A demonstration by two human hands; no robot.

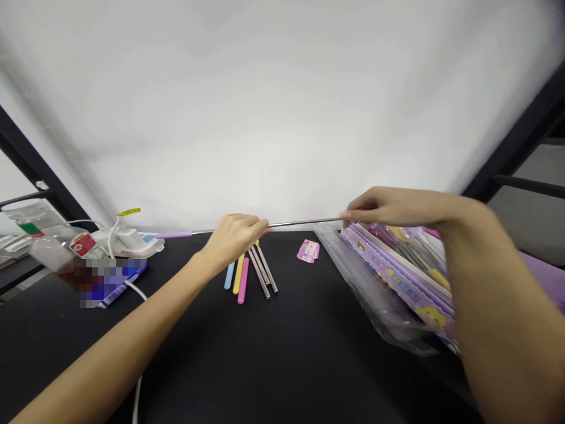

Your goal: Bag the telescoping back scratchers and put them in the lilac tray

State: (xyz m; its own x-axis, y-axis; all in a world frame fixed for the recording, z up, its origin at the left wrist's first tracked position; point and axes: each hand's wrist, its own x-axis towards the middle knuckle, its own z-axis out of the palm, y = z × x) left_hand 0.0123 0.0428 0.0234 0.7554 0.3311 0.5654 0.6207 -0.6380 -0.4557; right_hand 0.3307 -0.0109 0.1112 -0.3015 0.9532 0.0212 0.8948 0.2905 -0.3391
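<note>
Held rod [304, 223] smooth shiny metal, its lilac handle [175, 234] plastic-looking with a soft sheen; loose rods [267, 268] polished metal, coloured handles [243, 281] smooth plastic by look. Surface [282, 353] smooth, matt black; wall [265, 118] smooth and mostly matt. Clear sleeve [371, 294] thin glossy plastic film, crinkled; printed purple box [388, 274], card by look; bottle [55, 252], clear glossy plastic; small pink cards [308, 251], paper-like.

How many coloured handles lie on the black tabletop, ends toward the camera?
3, side by side just below the left hand in the picture: blue handle leftmost, yellow handle between, pink handle rightmost. That hand may hide more.
</note>
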